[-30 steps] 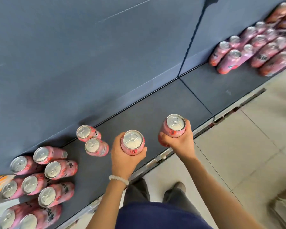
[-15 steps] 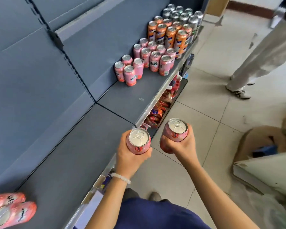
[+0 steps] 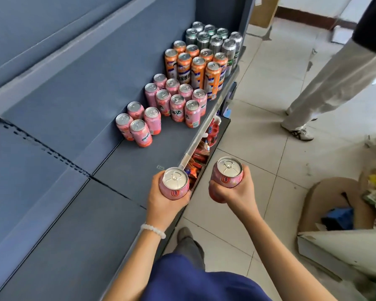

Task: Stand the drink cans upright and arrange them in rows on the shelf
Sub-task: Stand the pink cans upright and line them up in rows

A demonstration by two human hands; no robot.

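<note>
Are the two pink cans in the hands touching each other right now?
Apart. The head view shows floor tile and shelf edge between the left hand's can and the right hand's can.

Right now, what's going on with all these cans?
A person is stocking a shelf. The left hand grips one pink can and the right hand grips another pink can, both upright, near the shelf's front edge. Farther along stand pink cans, then orange cans and silver cans, all upright in rows. A second person's legs are on the tiled floor.
</note>
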